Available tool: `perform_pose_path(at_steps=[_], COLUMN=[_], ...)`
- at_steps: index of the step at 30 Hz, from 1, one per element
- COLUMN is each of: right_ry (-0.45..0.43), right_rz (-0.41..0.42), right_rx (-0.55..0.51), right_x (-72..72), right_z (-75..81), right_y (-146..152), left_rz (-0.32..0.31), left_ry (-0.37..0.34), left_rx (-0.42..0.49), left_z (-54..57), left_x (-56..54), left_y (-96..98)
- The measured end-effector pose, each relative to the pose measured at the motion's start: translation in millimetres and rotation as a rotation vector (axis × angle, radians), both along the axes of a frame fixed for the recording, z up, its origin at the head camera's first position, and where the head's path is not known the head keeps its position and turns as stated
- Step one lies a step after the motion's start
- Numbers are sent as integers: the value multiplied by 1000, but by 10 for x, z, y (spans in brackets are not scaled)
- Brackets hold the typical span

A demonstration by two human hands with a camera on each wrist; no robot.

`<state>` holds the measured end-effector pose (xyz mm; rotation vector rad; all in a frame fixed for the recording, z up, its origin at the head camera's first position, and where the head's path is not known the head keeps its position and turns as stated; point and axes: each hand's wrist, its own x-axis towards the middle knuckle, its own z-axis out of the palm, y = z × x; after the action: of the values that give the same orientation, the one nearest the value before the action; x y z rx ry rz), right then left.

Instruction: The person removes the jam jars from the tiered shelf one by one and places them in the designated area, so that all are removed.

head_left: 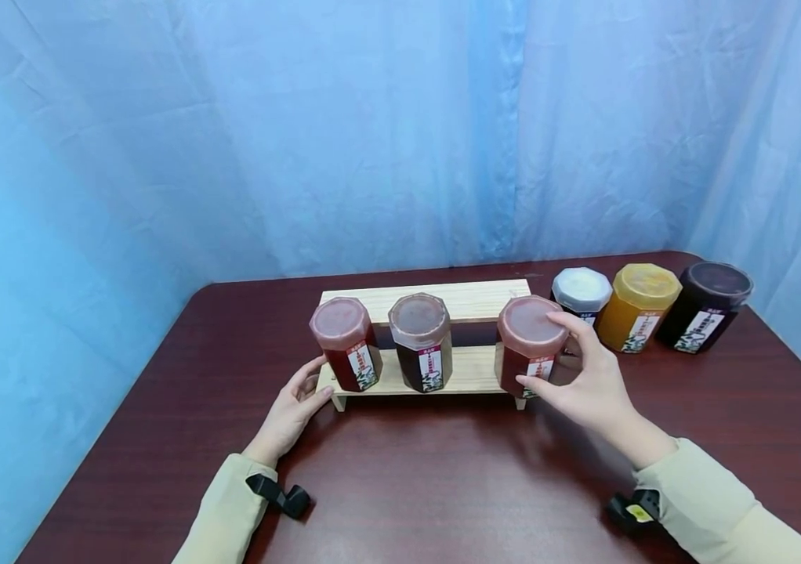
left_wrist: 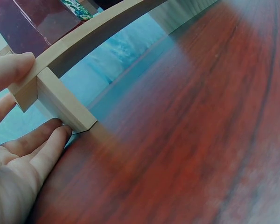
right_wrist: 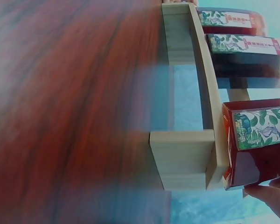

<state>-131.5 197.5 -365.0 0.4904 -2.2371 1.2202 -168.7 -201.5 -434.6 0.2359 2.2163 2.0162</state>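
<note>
A two-tier wooden rack (head_left: 471, 368) stands on the table. My left hand (head_left: 288, 411) holds its left end; the left wrist view shows the thumb on the shelf's top edge and other fingers (left_wrist: 51, 147) by the rack's leg (left_wrist: 63, 100). At the right end, my right hand (head_left: 594, 388) grips a red jar (head_left: 513, 362) with a pinkish lid, thumb at the front and fingers on the lid's far side. In the right wrist view, the jar's base (right_wrist: 227, 149) is right at the shelf edge. Another red jar (head_left: 344, 364) and a dark jar (head_left: 411, 356) stand on the lower tier.
To the right of the rack, a white-lidded jar (head_left: 581, 290), a yellow jar (head_left: 629, 313) and a black jar (head_left: 704, 305) stand in a row on the dark red table (head_left: 429, 486). Blue curtains (head_left: 372, 141) hang behind and at the sides.
</note>
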Motion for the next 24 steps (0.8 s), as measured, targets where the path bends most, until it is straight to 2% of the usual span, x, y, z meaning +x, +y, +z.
perform_pose_path(at_steps=[11,19,24], right_ry=[11,19,-3], right_rz=[-82,-113,-128], right_rx=[15,10,17], right_x=[125,198,256], right_z=[28,38,29], right_y=[262,436,533], left_rz=[2,2,6], left_ry=[29,-1,-9], left_rx=[12,54,49], left_z=[14,20,14], left_x=[-4,-7,0], left_y=[14,22,23])
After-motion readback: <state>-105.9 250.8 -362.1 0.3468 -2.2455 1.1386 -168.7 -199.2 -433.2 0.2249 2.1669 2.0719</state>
